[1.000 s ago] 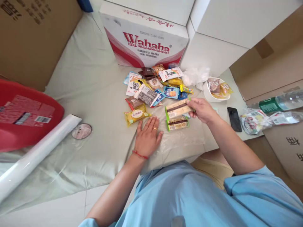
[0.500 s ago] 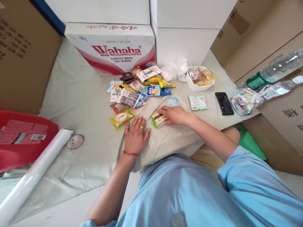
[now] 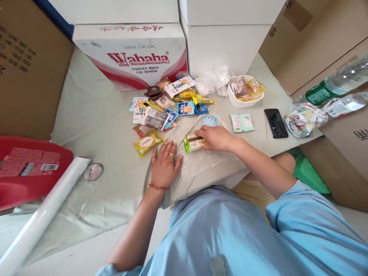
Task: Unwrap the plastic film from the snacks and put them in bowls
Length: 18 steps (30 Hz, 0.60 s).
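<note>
My right hand (image 3: 217, 138) is closed on the right end of a small green-and-cream snack packet (image 3: 193, 144) with a barcode. Under it lies a clear plastic bag (image 3: 201, 163), flat on the cloth. My left hand (image 3: 165, 163) rests palm down on the cloth, fingers stretched out and holding nothing. Just beyond its fingertips is a yellow snack packet (image 3: 147, 143), the nearest of a pile of mixed snack packets (image 3: 156, 118). A light-blue packet (image 3: 209, 120) sits just behind my right hand.
A white bowl (image 3: 244, 102) holds several packets. To the right are a pale green packet (image 3: 242, 123), a phone (image 3: 276, 123) and plastic bottles (image 3: 335, 88). A Wahaha box (image 3: 138, 61) stands behind. A red container (image 3: 31, 168) and a white roll (image 3: 46, 214) are on the left.
The green-and-cream packet has turned slightly in my right hand and more of its barcode face shows. My left hand has stayed in place. The view has shifted a little.
</note>
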{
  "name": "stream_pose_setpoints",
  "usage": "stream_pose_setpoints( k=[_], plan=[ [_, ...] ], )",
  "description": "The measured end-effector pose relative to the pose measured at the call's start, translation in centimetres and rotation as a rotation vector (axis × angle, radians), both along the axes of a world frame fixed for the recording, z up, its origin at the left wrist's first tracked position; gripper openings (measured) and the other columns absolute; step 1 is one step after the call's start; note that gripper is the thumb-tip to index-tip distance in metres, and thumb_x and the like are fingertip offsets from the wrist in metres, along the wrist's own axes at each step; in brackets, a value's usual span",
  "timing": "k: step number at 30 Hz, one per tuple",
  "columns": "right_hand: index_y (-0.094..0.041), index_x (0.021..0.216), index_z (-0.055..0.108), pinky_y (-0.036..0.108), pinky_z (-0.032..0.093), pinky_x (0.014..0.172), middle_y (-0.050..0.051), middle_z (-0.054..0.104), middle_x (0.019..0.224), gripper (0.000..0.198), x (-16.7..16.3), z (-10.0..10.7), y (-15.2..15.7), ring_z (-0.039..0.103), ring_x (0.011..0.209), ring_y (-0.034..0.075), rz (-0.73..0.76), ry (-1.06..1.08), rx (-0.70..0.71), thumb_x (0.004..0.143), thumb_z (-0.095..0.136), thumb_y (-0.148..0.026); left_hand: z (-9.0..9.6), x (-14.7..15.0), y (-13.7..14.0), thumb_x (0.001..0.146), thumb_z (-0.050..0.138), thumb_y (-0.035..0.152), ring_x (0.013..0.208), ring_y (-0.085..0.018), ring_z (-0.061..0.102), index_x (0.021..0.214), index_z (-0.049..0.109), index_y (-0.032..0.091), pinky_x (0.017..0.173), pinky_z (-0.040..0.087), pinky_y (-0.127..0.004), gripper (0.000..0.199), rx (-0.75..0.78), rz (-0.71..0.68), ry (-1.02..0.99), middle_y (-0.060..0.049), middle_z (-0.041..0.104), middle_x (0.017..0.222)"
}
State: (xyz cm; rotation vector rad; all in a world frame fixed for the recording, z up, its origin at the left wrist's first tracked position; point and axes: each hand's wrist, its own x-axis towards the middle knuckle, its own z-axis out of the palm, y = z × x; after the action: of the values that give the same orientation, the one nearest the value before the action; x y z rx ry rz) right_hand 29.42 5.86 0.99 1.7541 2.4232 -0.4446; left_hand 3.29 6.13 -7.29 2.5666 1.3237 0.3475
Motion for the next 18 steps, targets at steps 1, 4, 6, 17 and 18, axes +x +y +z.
stream_pose_setpoints(
  k=[1,4,6,17,18],
  plan=[
    [-0.024,0.137,0.057,0.032,0.047,0.074,0.011,0.066,0.125,0.052,-0.1,-0.2,0.1,0.069,0.103,0.029,0.002,0.003,-0.008,0.09,0.073,-0.039,-0.1,0.0,0.0,0.104,0.039,0.044,0.153,-0.032,0.04,0.158,0.044,0.021,0.127,0.02,-0.06,0.059,0.001,0.0,0.001,-0.014,0.047,0.162],
    [-0.023,0.136,0.058,0.032,0.049,0.076,0.012,0.064,0.13,0.05,-0.2,-0.7,0.1,0.07,0.104,0.029,-0.002,0.014,-0.043,0.089,0.074,-0.035,-0.2,-0.1,0.1,0.104,0.04,0.044,0.153,-0.032,0.04,0.161,0.038,0.021,0.127,0.022,-0.061,0.061,0.006,0.007,-0.008,-0.016,0.045,0.164],
    [-0.024,0.141,0.055,0.034,0.052,0.079,0.013,0.057,0.143,0.055,0.4,-0.8,-0.8,0.07,0.107,0.028,-0.037,0.077,-0.027,0.09,0.073,-0.034,-0.2,-0.6,0.0,0.103,0.044,0.043,0.154,-0.032,0.039,0.162,0.034,0.021,0.125,0.028,-0.059,0.064,0.021,0.006,-0.05,-0.017,0.037,0.168],
    [-0.02,0.124,0.07,0.051,0.05,0.102,0.015,0.069,0.113,0.03,4.9,-4.9,-11.6,0.054,0.122,0.032,0.042,0.439,0.17,0.101,0.059,-0.036,1.4,-6.5,-0.1,0.084,0.05,0.023,0.151,-0.026,0.044,0.158,0.041,0.025,0.131,0.019,-0.053,0.075,-0.174,-0.477,-0.055,-0.009,0.053,0.159],
    [-0.02,0.116,0.073,0.049,0.051,0.099,0.013,0.07,0.102,0.025,4.9,-5.1,-11.5,0.055,0.117,0.03,0.032,0.466,0.176,0.103,0.055,-0.031,1.4,-6.6,0.1,0.087,0.052,0.029,0.151,-0.027,0.044,0.155,0.047,0.024,0.131,0.019,-0.053,0.068,-0.194,-0.474,-0.04,-0.01,0.053,0.159]
  ],
)
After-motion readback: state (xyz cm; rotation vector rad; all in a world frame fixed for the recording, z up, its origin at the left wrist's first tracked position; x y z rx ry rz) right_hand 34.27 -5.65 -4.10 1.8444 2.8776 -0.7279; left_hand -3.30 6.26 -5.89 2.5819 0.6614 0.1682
